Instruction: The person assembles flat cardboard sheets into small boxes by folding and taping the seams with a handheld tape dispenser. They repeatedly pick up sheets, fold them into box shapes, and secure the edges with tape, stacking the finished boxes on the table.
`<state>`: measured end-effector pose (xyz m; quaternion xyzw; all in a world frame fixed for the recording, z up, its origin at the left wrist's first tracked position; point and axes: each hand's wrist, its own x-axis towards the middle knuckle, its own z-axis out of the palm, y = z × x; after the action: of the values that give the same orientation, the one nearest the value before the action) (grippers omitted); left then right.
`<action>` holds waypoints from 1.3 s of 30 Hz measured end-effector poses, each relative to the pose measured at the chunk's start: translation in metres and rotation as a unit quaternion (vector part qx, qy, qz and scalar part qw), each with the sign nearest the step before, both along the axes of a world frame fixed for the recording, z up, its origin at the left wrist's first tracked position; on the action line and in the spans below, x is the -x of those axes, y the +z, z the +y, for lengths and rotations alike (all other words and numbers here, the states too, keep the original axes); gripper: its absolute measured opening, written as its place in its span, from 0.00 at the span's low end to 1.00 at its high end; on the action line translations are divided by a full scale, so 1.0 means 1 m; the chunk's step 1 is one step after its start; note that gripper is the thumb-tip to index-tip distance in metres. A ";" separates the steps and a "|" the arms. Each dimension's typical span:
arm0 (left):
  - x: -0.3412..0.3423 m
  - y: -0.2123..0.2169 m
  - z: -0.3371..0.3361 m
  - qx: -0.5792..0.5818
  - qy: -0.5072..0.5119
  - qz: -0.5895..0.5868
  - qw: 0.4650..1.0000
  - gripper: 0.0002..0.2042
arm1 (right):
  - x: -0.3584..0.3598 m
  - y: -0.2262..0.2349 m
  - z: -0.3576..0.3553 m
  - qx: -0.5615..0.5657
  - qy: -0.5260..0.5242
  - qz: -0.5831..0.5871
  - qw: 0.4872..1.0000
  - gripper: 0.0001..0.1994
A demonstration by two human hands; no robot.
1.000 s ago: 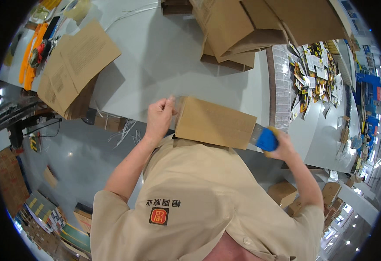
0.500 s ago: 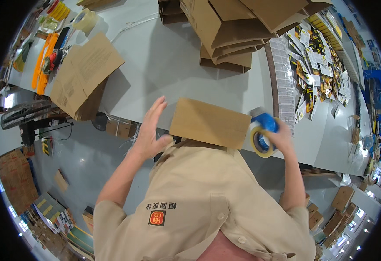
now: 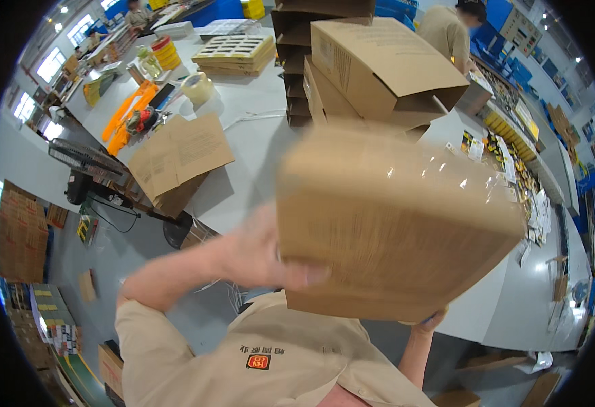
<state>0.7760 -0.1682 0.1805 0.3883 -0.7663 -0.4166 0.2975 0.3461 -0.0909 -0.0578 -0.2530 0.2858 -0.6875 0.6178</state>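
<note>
Carton (image 3: 399, 230), right of left hand (image 3: 256, 251), thumb-pinched at its side, best supported evenly; right hand (image 3: 431, 323) below, grip I can't tell.

Black fan (image 3: 83, 159) beside the pale table (image 3: 253, 149)

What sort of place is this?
Probably a packing area in a factory or warehouse: stacked cardboard boxes and a roll of tape on the table, with a co-worker in a similar beige shirt beyond.
</note>
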 end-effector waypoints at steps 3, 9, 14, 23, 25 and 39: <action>0.006 0.078 -0.043 -0.091 0.164 0.198 0.962 0.36 | 0.003 0.012 0.005 -0.105 -0.064 0.042 0.992 0.27; -0.032 0.143 -0.156 -0.220 0.256 0.068 0.939 0.49 | -0.013 0.003 0.027 -0.098 -0.037 0.149 0.983 0.28; -0.154 0.052 -0.127 0.116 0.399 -0.303 0.858 0.42 | -0.023 0.000 0.061 -0.150 0.000 0.214 0.965 0.33; -0.213 -0.181 -0.062 0.156 0.254 -0.586 0.754 0.47 | -0.094 0.032 0.001 -0.078 0.143 0.527 0.834 0.33; -0.210 -0.198 -0.089 0.194 0.186 -0.537 0.799 0.46 | -0.133 0.045 -0.019 -0.030 0.167 0.550 0.818 0.31; -0.383 -0.234 -0.194 0.086 0.172 -0.521 0.832 0.35 | -0.401 0.029 -0.064 -0.122 0.131 0.591 0.786 0.36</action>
<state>1.1588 -0.3621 -0.0535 0.6464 -0.7611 -0.0274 -0.0467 0.7467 -0.1546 -0.0293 -0.5672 0.6409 -0.2755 0.4377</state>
